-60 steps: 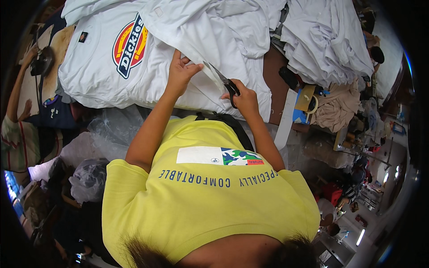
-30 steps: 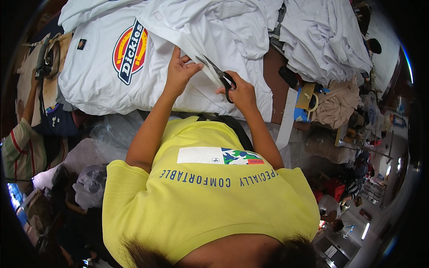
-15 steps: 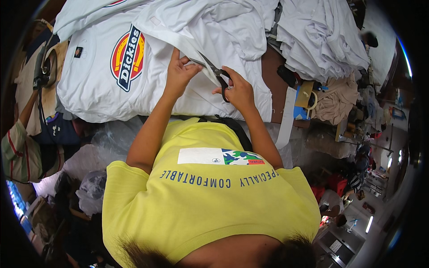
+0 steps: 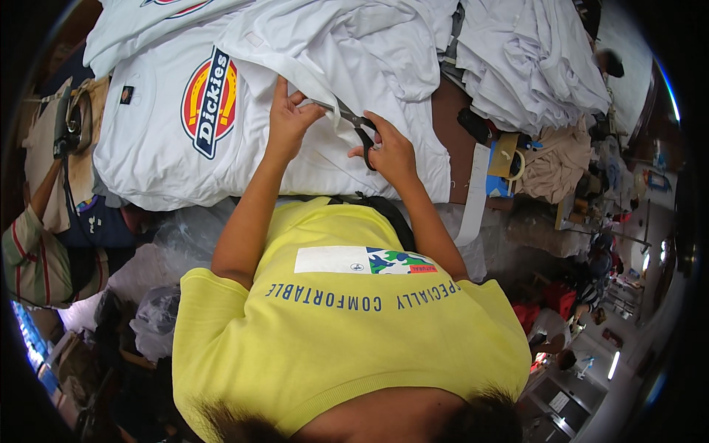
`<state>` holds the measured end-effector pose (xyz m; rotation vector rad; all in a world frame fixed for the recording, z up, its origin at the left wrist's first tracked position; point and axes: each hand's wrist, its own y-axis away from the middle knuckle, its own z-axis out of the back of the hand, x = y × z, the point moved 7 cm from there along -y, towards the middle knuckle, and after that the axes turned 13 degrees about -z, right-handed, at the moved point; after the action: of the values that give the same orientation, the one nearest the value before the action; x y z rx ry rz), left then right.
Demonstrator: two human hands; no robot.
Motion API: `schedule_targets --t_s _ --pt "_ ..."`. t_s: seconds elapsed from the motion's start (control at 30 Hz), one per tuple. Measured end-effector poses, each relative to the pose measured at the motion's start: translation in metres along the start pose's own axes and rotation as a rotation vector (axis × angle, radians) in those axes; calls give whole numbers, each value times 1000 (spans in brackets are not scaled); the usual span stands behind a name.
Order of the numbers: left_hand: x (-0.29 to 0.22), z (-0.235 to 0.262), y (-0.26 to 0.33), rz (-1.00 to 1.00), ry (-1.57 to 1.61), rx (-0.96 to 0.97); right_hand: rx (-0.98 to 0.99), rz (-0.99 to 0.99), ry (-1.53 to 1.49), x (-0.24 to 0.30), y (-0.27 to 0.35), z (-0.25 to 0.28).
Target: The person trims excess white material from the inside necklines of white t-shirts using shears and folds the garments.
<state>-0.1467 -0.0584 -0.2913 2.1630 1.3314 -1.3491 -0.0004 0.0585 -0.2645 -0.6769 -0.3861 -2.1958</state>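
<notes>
My right hand (image 4: 390, 151) grips a pair of scissors (image 4: 363, 133) by the black handles. Their blades point up and left, partly behind a raised fold of a white T-shirt (image 4: 325, 44). Left of the blades, my left hand (image 4: 290, 122) holds the edge of that fold, thumb and fingers close together, the index finger reaching up under the cloth. Whether a loose thread is between them is too small to tell. Underneath lies another white T-shirt (image 4: 148, 159) with a red, yellow and blue chest print (image 4: 209, 103) and a dark neck label.
A heap of white garments (image 4: 517, 66) lies at the far right, with beige cloth (image 4: 552, 166) and a tape roll (image 4: 517, 166) nearer. A white strip (image 4: 473, 199) hangs by the table edge. At the left, another person's arm (image 4: 46, 184) reaches to an iron (image 4: 70, 133).
My left hand has shifted slightly left with the cloth edge. The scissors and my right hand have moved a little left too. The iron at the left has moved slightly.
</notes>
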Motion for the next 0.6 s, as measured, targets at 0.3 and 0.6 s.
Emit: schedule_targets --t_s 0.3,0.6 --pt "-2 2 -3 8 -1 -38 -27 -22 -99 -13 -4 -12" --pt "2 4 -3 -1 1 -11 -44 38 9 14 -8 -1"
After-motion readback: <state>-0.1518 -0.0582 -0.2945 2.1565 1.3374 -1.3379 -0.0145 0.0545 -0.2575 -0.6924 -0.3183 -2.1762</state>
